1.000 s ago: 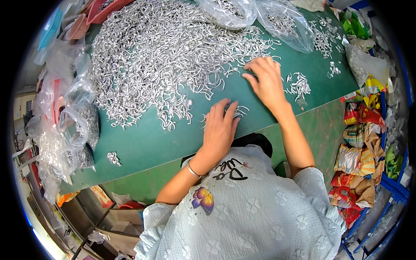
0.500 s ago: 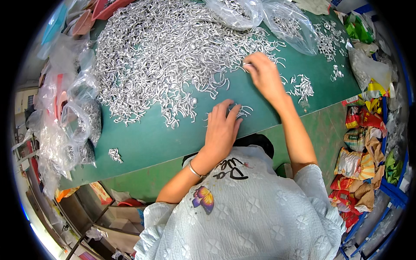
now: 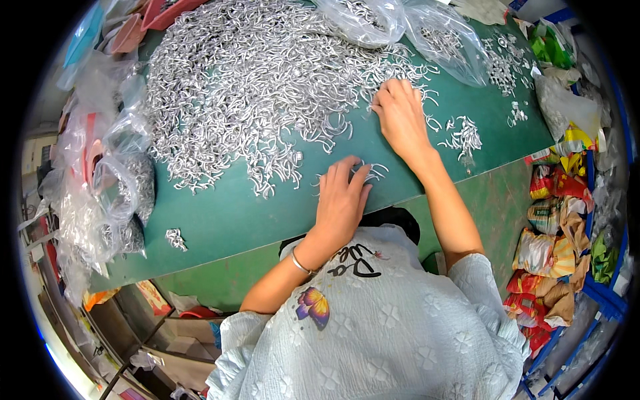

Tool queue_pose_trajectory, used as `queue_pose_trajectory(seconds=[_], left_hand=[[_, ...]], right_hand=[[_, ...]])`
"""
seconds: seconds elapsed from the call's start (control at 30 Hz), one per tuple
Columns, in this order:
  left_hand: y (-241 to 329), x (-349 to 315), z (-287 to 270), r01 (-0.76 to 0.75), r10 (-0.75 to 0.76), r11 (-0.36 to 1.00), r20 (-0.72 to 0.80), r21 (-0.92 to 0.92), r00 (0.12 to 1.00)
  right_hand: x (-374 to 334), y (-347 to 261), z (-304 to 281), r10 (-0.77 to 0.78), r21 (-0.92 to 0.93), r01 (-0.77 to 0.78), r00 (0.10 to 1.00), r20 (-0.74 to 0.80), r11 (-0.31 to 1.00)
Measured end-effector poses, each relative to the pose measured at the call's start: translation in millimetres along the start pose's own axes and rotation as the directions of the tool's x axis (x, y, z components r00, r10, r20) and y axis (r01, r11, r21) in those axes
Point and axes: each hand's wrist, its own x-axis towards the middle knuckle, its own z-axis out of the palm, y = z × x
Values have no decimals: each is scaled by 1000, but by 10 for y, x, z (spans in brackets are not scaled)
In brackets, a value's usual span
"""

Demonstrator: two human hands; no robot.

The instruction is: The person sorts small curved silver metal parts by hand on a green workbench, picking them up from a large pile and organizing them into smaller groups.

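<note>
A wide heap of small curved silver metal pieces (image 3: pixel 247 87) covers the far part of the green table (image 3: pixel 220 227). At the heap's right edge my right hand (image 3: pixel 402 120) has its fingers bent down and drawn together. Its fingertips touch or hover over the loose pieces there, and what they hold is hidden. My left hand (image 3: pixel 339 207) rests on the table nearer to me, fingers extended and slightly apart, thumb to the side. A few curved pieces (image 3: pixel 377 171) lie beside and partly beneath its fingertips.
A small pile of pieces (image 3: pixel 465 137) lies right of my right hand, and a little cluster (image 3: pixel 176 239) sits at the left. Clear plastic bags (image 3: pixel 447 43) with metal parts stand at the back; more bags (image 3: pixel 123 180) crowd the left edge. Packets (image 3: pixel 550 253) fill a rack at right.
My right hand has turned more palm-down and shifted slightly left, with its fingers now bent toward the table. The left hand has stayed almost in place.
</note>
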Motion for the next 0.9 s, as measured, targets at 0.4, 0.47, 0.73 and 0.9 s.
queue_pose_trajectory(seconds=[0.4,0.47,0.73,0.9], left_hand=[[15,17,24,23,-22,1000,-55,20,998],[36,66,57,-27,29,997,-30,76,999],[-32,32,121,-123,124,990,-9,76,992],[-45,39,30,-47,48,999,-127,11,991]], right_hand=[[-180,25,-283,78,534,-171,978,193,828],[-94,-27,-229,67,159,-80,994,90,984],[-269,-70,-357,-112,238,42,950,291,970],[-154,-90,-351,-71,491,-86,954,292,867]])
